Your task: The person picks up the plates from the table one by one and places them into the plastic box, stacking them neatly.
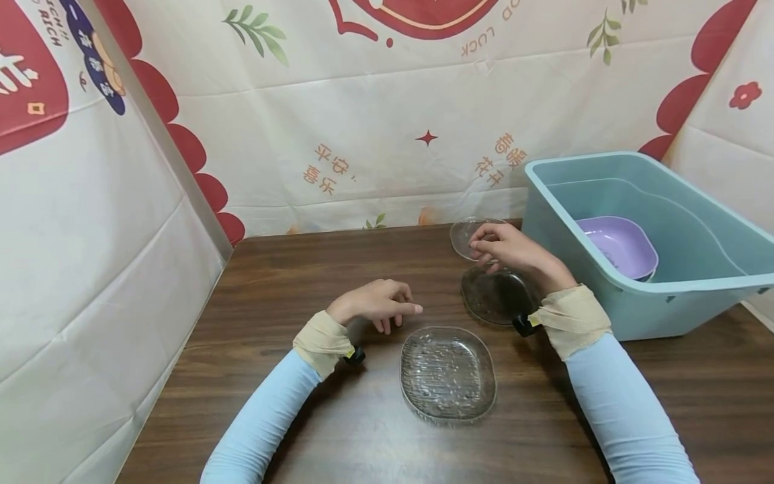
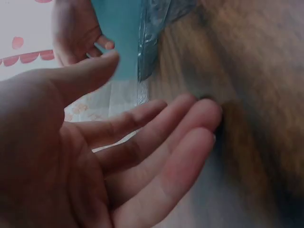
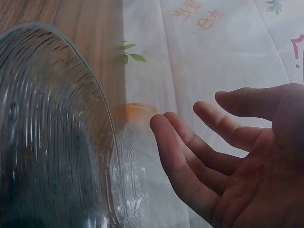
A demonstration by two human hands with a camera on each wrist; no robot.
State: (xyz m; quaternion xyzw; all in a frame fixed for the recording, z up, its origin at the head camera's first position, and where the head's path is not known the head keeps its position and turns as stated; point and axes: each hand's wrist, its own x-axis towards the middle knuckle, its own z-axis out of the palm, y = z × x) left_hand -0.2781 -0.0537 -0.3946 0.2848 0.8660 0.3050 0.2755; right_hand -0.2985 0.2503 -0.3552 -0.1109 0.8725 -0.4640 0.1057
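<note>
While the left hand (image 1: 377, 306) and right hand (image 1: 514, 252) hover empty, fingers loosely bent, the counter (image 1: 284, 279) bears: clear front dish (image 1: 447, 373), near the left hand; middle dish (image 1: 491, 300) and back dish (image 1: 462, 236), by the right; blue tub (image 1: 643, 309), beside them.

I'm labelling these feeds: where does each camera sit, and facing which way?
Head: head-worn, facing forward and down at the table; left hand, right hand, sleeves show.
Left wrist: on that wrist, facing the left hand; right hand beyond.
Right wrist: on that wrist, facing right hand and clear dish.
Shared: head and left wrist show the teal tub.
</note>
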